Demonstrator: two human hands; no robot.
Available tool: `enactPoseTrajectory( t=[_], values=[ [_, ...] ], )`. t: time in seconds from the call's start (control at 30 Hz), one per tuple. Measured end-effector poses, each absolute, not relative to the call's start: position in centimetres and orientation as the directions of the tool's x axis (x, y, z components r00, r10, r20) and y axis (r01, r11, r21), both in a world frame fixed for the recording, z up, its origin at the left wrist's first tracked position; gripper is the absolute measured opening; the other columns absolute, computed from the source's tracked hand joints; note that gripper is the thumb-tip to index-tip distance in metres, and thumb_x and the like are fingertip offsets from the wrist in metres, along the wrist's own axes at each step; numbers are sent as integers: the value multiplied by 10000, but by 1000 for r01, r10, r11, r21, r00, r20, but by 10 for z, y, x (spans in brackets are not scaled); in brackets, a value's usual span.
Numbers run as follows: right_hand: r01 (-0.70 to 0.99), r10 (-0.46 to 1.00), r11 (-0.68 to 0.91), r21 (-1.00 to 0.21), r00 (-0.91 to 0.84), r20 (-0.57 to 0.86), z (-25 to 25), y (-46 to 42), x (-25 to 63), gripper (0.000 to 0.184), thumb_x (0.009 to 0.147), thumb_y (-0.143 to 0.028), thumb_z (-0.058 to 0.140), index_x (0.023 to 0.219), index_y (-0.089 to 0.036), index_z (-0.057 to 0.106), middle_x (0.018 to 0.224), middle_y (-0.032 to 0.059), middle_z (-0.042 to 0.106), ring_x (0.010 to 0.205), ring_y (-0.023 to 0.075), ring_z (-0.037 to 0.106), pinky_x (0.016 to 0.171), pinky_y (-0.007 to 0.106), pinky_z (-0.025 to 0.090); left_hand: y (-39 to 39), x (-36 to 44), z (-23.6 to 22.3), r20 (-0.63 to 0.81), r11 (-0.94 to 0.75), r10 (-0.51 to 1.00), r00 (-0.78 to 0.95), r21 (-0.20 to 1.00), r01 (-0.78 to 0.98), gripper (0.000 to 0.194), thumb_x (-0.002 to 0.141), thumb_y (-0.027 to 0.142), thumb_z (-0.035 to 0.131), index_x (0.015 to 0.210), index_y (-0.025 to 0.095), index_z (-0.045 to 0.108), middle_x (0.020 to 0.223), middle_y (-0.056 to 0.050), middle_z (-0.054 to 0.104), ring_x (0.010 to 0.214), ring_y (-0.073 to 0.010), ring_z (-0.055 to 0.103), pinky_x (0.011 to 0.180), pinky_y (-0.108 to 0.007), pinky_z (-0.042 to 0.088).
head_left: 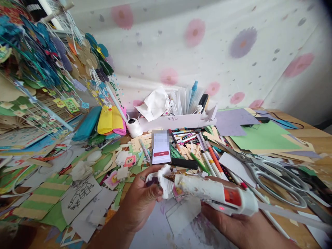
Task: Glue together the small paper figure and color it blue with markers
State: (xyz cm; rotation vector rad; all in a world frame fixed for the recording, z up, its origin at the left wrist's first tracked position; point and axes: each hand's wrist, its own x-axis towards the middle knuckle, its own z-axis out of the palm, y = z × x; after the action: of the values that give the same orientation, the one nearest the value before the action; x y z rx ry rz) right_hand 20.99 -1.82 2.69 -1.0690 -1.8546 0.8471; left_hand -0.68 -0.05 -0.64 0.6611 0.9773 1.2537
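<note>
My left hand (138,199) pinches a crumpled white tissue (166,181) between thumb and fingers. A bit of purple shows inside the tissue's fold. My right hand (228,221) is wrapped under the white hot glue gun (207,189), which lies on its side with a small red light lit. The gun's nozzle points left and meets the tissue; whether they touch firmly I cannot tell. A clear glue stick (293,214) runs out of the gun's back end. Below both hands lies a stained, pale work sheet (155,231).
A phone (161,152) stands behind my hands. Pens and markers (212,159), large scissors (261,176) and green paper (267,140) lie to the right. Paper cutouts (83,192) cover the left, under hanging paper ornaments (52,58). A white box (178,122) and thread spool (135,128) stand behind.
</note>
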Motion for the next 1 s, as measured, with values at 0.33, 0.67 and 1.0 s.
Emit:
enactPoseTrajectory(
  t=[0.33, 0.67, 1.0],
  values=[
    [505, 942, 336, -795, -188, 278, 2, -21, 215, 212, 768, -292, 576, 864, -241, 758, 944, 74, 751, 921, 281, 707, 816, 360, 596, -2, -4, -4, -199, 190, 979, 34, 849, -493, 520, 411, 356, 955, 866, 217, 745, 590, 33, 607, 499, -78, 449, 475, -210, 339],
    [424, 924, 379, -822, -214, 316, 18, -19, 215, 155, 735, -221, 595, 789, -260, 735, 785, 24, 739, 740, 230, 723, 635, 269, 603, -2, -5, -6, -203, 170, 979, -14, 854, -492, 496, 420, 377, 952, 852, 236, 757, 654, 19, 660, 527, -81, 512, 478, -204, 396],
    [433, 882, 468, -770, -289, 373, 28, -17, 211, 298, 694, -91, 524, 848, -273, 704, 801, 8, 735, 773, 223, 721, 642, 263, 599, -1, -3, -4, -233, 187, 972, -32, 850, -492, 530, 366, 349, 965, 833, 215, 753, 621, 13, 667, 500, -84, 509, 454, -202, 380]
  ],
)
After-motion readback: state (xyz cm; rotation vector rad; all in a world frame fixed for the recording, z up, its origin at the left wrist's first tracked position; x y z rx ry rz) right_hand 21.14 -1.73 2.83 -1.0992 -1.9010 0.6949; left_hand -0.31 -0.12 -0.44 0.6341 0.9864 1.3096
